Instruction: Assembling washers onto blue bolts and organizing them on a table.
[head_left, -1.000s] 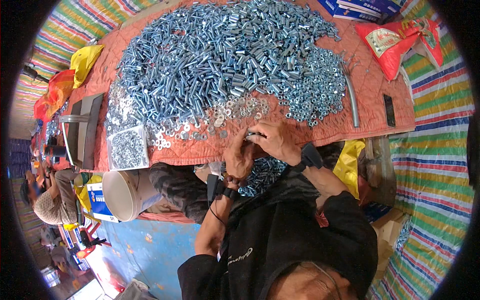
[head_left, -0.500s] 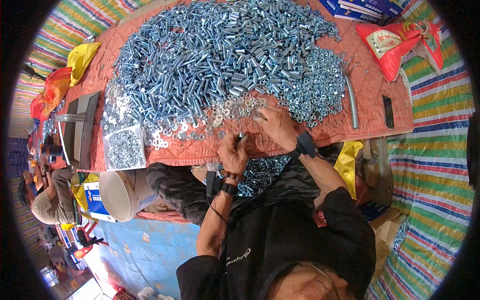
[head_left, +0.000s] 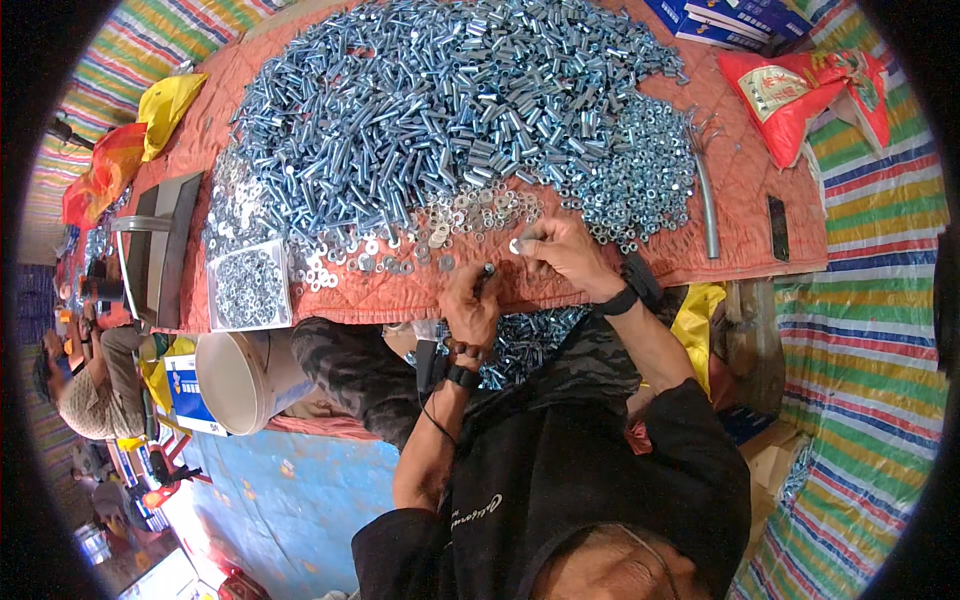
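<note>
My left hand [head_left: 470, 306] is closed at the near edge of the table, gripping a small metal fastener [head_left: 488, 270]; only its shiny round end shows between thumb and fingers. To the right of it, my right hand [head_left: 572, 262] pinches a flat round washer [head_left: 515, 246] between thumb and fingertips, just above the cloth. The two hands are a little apart. Loose washers [head_left: 440, 232] lie scattered beyond them. Behind these spreads a large heap of metal bolts and sleeves [head_left: 430, 110], with a patch of nuts [head_left: 635, 190] on its right side.
A white tray of small rings [head_left: 212, 290] sits at the left, near a grey metal holder [head_left: 178, 250]. On the right lie a metal tube [head_left: 708, 210], a dark phone [head_left: 777, 226] and a red bag [head_left: 770, 100]. A white bucket [head_left: 228, 385] stands below the table; people sit far left.
My right hand has drawn back from the loose washers toward me, and a washer now shows in its fingertips. The left hand has barely moved and keeps its hold.
</note>
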